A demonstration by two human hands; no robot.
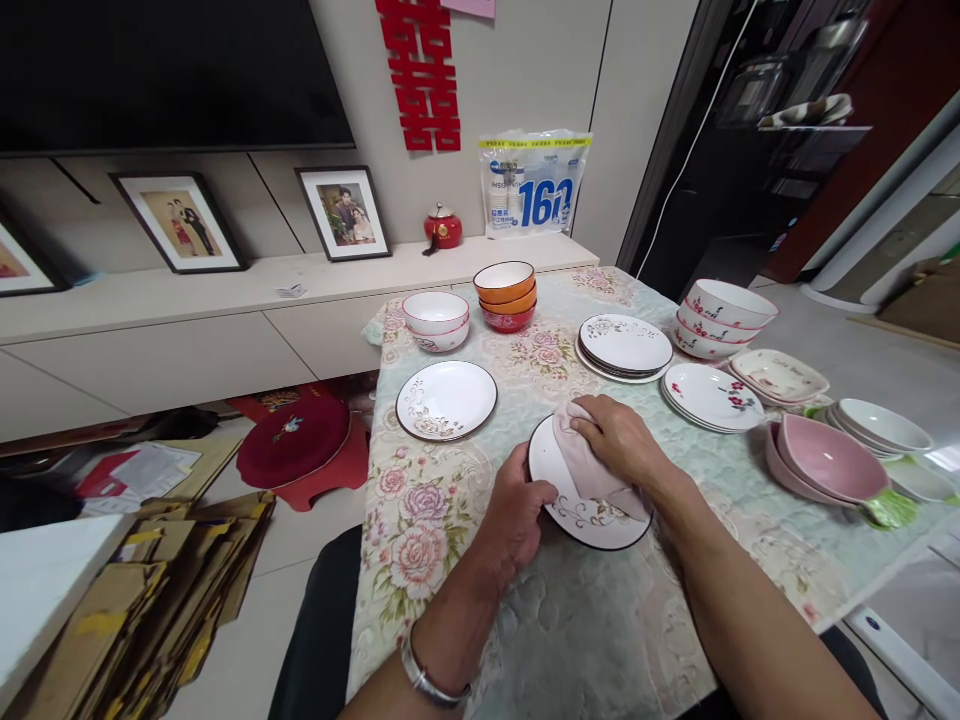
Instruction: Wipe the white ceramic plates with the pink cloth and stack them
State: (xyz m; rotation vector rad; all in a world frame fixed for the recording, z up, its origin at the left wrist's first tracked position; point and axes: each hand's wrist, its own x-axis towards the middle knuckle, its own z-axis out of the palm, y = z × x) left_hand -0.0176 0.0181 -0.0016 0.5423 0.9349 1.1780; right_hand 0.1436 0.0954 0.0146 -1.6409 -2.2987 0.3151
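A white plate [592, 520] with a dark rim and brown floral print is tilted up over the near part of the table. My left hand [517, 505] grips its left edge, thumb on the upper face and the other fingers hidden beneath. Bunched under my right hand [616, 440] is a pale pink cloth [581, 460], pressed against the plate's upper right face. Beyond my left hand lies a similar plate [447, 400], flat on the tablecloth. A stack of matching plates [625, 342] sits past my right hand.
Bowls stand at the back: white ones [436, 315] and an orange and red stack [505, 290]. On the right are white floral bowls [720, 310], flowered plates [712, 397], square dishes [780, 375], pink bowls [832, 460] and small white bowls [885, 425]. A red stool [296, 440] is left of the table [420, 620].
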